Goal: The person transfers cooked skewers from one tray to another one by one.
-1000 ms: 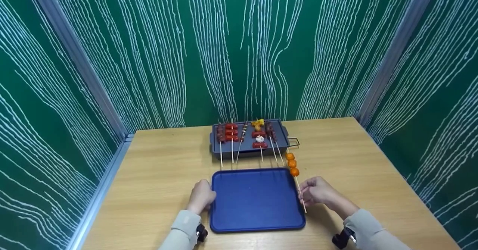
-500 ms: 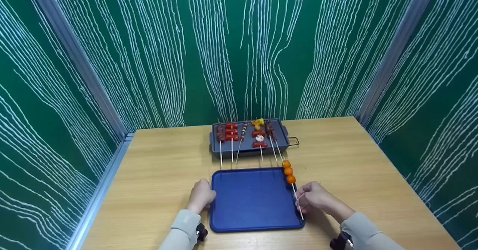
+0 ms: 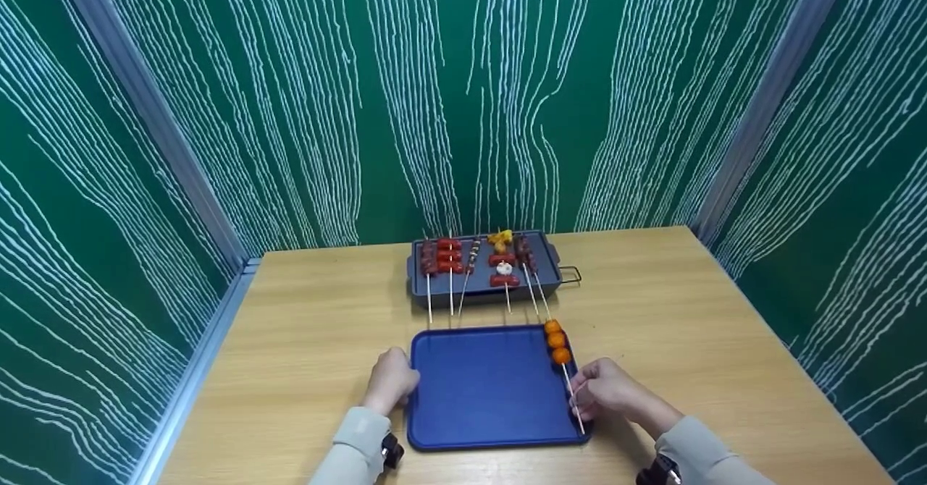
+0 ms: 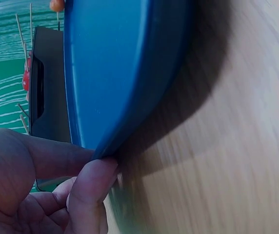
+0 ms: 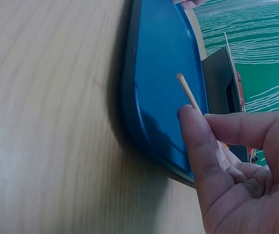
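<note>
A blue tray (image 3: 492, 391) lies on the table in front of the person. My left hand (image 3: 392, 378) pinches its left rim between thumb and fingers, as the left wrist view shows at the tray (image 4: 105, 63) edge. With thumb and fingertips, my right hand (image 3: 602, 389) pinches the stick of a skewer with three orange balls (image 3: 556, 340). That skewer lies along the inside of the tray's right edge, balls toward the back; whether it touches the tray I cannot tell. In the right wrist view the stick's end (image 5: 186, 87) sticks out past the fingertips of the hand (image 5: 237, 170).
Behind the tray stands a dark grill (image 3: 480, 298) with a wire handle at its right. Several skewers rest on it: dark meat (image 3: 428, 257), red pieces (image 3: 449, 255), a mixed one (image 3: 503, 269). Green patterned walls (image 3: 500, 108) enclose the wooden table (image 3: 311, 311).
My right hand has moved slightly left and toward me, bringing the orange skewer from the tray's right edge to over its inner side. The left hand has stayed on the rim.
</note>
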Demonstrator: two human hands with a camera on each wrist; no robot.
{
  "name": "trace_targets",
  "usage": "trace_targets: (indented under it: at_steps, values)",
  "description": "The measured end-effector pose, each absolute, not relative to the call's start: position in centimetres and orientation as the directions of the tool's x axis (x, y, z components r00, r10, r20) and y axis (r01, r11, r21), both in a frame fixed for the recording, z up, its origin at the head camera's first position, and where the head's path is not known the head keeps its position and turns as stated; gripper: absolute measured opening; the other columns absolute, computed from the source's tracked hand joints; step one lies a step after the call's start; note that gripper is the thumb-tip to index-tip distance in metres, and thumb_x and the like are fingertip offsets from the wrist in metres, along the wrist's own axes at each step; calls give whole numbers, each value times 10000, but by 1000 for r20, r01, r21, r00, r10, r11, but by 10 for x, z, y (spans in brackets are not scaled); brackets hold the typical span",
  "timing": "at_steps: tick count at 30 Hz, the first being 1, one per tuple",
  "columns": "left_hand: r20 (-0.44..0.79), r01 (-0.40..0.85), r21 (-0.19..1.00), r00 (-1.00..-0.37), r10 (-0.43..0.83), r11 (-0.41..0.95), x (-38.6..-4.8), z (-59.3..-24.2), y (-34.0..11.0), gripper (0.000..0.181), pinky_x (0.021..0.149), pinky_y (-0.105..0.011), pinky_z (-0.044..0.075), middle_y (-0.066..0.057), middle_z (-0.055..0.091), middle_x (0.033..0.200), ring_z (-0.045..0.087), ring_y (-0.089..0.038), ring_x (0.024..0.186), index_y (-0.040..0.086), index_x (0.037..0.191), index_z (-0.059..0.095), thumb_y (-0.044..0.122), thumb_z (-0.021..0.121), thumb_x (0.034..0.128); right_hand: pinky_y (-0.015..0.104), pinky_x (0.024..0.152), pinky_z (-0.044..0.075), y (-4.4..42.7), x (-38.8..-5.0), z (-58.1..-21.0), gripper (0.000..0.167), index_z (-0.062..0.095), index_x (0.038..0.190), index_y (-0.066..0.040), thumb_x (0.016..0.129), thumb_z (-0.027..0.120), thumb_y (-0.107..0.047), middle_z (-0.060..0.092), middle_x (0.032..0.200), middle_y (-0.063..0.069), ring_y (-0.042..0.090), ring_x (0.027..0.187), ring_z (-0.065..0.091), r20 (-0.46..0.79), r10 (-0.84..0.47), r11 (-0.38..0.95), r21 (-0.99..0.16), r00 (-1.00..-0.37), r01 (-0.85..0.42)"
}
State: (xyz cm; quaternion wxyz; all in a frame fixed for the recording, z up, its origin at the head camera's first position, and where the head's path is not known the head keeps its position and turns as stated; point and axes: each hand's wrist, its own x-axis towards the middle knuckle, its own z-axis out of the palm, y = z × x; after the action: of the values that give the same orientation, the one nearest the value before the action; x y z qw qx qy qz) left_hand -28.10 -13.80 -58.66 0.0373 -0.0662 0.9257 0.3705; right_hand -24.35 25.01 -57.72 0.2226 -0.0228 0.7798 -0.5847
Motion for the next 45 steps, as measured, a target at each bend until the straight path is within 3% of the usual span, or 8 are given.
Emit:
trace_targets:
  at_steps: [10,25,35,45]
  values:
    - [-90,-121,712,-993,-80,692,-282,-589,-140,313,321,-250,456,-45,518,546,550,-160,354,150,613,416,-66,535,806,272,560,657,248,-241,-581,146,654,950,103,814,607,132,702,733,86,153,611,702,-314,-278,344,-915,-908,211]
    - [-112,-144,676,-989,-93,723,-284,-588,-139,378,318,-208,399,-18,519,528,495,-113,346,177,607,380,-56,555,847,249,537,633,242,-240,-580,112,673,905,83,807,626,108,690,689,51,129,574,667,-299,-259,390,-902,-919,183]
    - [-100,-135,673,-991,-91,728,-283,-590,-138,336,322,-226,422,-54,563,554,503,-121,353,156,624,428,-49,571,848,254,481,608,236,-238,-579,143,671,782,4,778,655,146,658,640,30,113,493,627,-290,-200,484,-860,-936,163]
    - [-106,-125,689,-992,-71,714,-293,-603,-144,375,320,-280,477,-25,500,515,552,-165,346,187,581,378,-46,551,818,289,502,634,236,-237,-577,84,692,815,42,793,692,124,684,641,56,132,518,663,-290,-192,509,-846,-938,157]
